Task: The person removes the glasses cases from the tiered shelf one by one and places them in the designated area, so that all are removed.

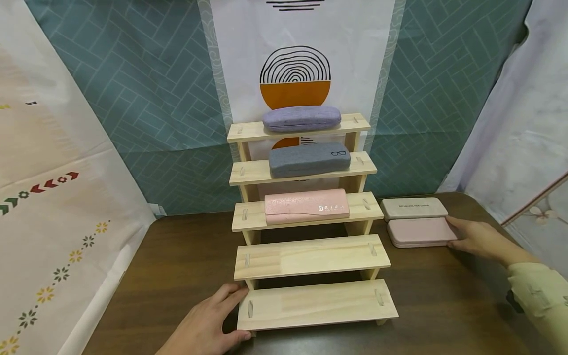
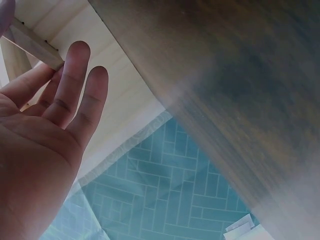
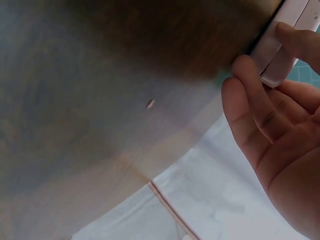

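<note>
A stepped wooden rack (image 1: pixel 310 256) with several tiers stands on a brown table (image 1: pixel 186 266). Its top three tiers hold a lilac case (image 1: pixel 301 118), a grey case (image 1: pixel 309 159) and a pink case (image 1: pixel 306 206); the two lowest tiers are bare. My left hand (image 1: pixel 230 313) lies at the left end of the bottom tier (image 1: pixel 317 303), straight fingers (image 2: pixel 75 85) touching the wood (image 2: pixel 117 90). To the right of the rack, my right hand (image 1: pixel 457 231) grips the right end of a pale pink case (image 1: pixel 419 232) lying on the table, its thumb and fingers (image 3: pixel 250 80) round that case's end (image 3: pixel 277 50).
A beige case (image 1: pixel 414 208) lies just behind the pale pink one. Teal patterned cloth and a white printed banner (image 1: pixel 295 74) hang behind the rack. Patterned fabric hangs along the table's left edge, white fabric at the right. Bare tabletop lies in front of the rack.
</note>
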Tool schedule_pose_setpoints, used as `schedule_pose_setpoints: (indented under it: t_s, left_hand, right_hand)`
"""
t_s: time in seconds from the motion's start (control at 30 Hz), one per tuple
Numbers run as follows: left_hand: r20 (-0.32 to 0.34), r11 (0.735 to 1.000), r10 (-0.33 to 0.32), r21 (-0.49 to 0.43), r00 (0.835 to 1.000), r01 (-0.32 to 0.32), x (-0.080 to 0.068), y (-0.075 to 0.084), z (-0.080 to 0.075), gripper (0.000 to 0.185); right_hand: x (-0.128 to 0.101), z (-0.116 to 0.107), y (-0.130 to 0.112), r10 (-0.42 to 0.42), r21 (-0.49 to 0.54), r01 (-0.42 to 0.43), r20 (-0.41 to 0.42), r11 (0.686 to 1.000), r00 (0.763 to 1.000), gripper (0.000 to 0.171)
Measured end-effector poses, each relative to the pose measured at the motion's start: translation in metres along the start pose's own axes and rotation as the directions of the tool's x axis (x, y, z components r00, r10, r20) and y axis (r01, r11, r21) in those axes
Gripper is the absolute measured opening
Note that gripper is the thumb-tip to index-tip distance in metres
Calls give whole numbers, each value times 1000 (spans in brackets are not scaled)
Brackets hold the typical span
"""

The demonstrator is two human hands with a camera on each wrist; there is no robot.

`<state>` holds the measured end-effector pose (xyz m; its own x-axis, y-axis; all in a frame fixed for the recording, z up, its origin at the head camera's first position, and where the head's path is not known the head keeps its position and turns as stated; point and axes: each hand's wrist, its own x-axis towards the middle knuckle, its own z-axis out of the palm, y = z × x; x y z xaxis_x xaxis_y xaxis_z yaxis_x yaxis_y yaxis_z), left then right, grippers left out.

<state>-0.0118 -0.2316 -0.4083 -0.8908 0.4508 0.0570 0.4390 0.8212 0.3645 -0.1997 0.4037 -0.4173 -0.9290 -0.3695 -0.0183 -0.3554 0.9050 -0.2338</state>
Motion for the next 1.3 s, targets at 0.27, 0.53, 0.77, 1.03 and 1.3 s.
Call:
schedule_pose_setpoints:
  t_s: [0.27, 0.53, 0.77, 1.03, 1.3]
  left_hand:
    - [-24, 1000, 14, -1, 1000, -14, -2, 0, -1, 76]
    - [-37, 1000, 30, 6, 999, -30, -3, 0, 0, 76]
    - [-39, 1000, 28, 6, 999, -28, -3, 0, -1, 76]
    - [-1, 1000, 5, -11, 1000, -5, -2, 0, 0, 78]
    - [17, 1000, -1, -24, 1000, 2, -2, -2, 1, 78]
  right_hand:
    - [0, -4, 2, 10, -17, -10, -1, 1000, 1000, 75]
    - [-8, -28, -14, 20, 46, -15, -102, 999, 995, 73]
    - [-7, -65, -63, -9, 96, 31, -227, 995, 974, 59]
    - [-11, -93, -128, -71, 143, 113, -272, 983, 960, 53]
    - [-1, -103, -174, -204, 153, 256, -292, 955, 935, 50]
